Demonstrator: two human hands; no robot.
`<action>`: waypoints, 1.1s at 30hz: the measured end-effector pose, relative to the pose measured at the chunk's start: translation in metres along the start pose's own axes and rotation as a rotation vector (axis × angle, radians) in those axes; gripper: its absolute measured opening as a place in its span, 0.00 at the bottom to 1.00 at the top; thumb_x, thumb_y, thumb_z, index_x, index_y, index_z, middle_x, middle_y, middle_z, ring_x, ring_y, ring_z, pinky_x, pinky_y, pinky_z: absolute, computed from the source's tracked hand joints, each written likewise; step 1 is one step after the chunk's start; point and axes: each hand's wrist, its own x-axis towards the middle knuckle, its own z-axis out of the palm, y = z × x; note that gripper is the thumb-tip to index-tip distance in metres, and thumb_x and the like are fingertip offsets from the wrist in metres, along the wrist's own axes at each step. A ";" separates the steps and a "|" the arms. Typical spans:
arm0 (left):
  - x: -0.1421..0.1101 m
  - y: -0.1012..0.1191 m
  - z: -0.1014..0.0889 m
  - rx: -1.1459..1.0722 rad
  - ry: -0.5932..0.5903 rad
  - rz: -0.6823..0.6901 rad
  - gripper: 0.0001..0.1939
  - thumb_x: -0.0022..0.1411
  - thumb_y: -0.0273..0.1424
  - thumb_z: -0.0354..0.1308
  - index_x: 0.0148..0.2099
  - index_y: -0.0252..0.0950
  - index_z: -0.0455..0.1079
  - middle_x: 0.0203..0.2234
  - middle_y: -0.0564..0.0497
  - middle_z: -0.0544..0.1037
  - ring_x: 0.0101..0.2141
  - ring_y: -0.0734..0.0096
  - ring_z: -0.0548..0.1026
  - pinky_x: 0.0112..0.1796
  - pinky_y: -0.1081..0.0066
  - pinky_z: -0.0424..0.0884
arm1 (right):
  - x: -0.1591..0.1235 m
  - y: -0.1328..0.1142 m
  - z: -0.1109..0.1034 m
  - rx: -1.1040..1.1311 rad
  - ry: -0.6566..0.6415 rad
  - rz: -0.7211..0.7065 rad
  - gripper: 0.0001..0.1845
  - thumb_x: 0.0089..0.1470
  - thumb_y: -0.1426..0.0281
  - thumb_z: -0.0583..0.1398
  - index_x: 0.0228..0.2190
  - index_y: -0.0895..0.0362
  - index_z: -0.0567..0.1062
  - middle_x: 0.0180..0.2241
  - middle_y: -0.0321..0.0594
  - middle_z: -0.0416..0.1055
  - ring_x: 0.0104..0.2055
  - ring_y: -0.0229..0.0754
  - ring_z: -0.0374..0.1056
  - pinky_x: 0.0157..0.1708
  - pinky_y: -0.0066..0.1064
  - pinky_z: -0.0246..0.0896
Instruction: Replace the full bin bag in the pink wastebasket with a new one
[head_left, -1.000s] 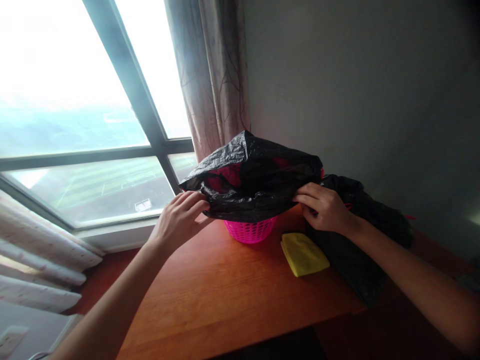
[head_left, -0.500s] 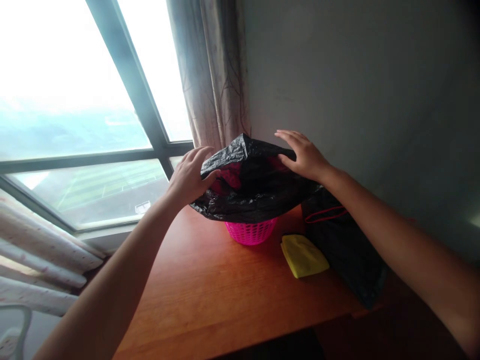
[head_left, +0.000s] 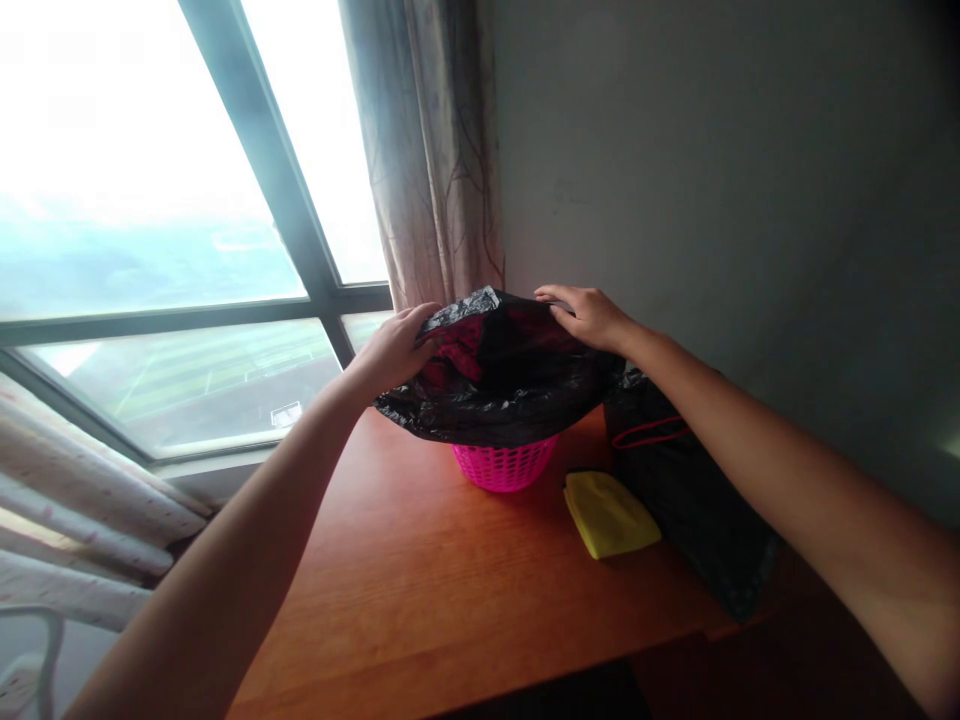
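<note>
A pink perforated plastic basket (head_left: 504, 466) stands on the wooden table. A thin black plastic bag (head_left: 502, 420) lines it, its edge spread over the front of the rim, so only the basket's lower part shows outside. Pink shows through the film on the inner left. My left hand (head_left: 401, 345) grips the bag's edge at the left, thumb inside and fingers over the outside. At the far right side, my right hand (head_left: 589, 316) pinches the edge between thumb and fingers.
A folded yellow cloth (head_left: 611, 515) lies right of the basket. Beyond it is a dark bag (head_left: 690, 500) with a red drawstring. The window (head_left: 180, 380) and curtain (head_left: 435, 150) are behind to the left; a grey wall (head_left: 712, 200) rises behind to the right.
Both hands have closed onto the bag's edge. The right hand has come slightly inward, and the bag's raised back edge has sunk lower. The basket stays put.
</note>
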 end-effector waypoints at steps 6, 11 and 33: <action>0.002 -0.004 0.004 0.019 -0.028 0.000 0.28 0.62 0.33 0.51 0.64 0.35 0.62 0.51 0.41 0.76 0.49 0.51 0.74 0.46 0.59 0.70 | 0.001 0.002 0.001 -0.021 -0.066 0.040 0.21 0.61 0.73 0.54 0.53 0.55 0.74 0.52 0.41 0.75 0.53 0.47 0.72 0.54 0.36 0.64; 0.006 -0.006 0.007 -0.016 -0.094 0.009 0.27 0.61 0.34 0.52 0.62 0.35 0.64 0.49 0.42 0.77 0.47 0.53 0.75 0.44 0.62 0.70 | 0.004 0.004 0.005 -0.087 -0.202 0.108 0.20 0.61 0.72 0.54 0.52 0.53 0.75 0.51 0.38 0.76 0.53 0.46 0.72 0.55 0.34 0.62; -0.041 0.030 -0.037 0.035 -0.262 -0.076 0.21 0.65 0.41 0.49 0.55 0.42 0.72 0.40 0.48 0.82 0.38 0.58 0.78 0.38 0.67 0.69 | -0.047 -0.053 -0.023 0.002 -0.330 0.022 0.24 0.59 0.72 0.55 0.56 0.55 0.72 0.57 0.42 0.70 0.59 0.47 0.67 0.60 0.38 0.59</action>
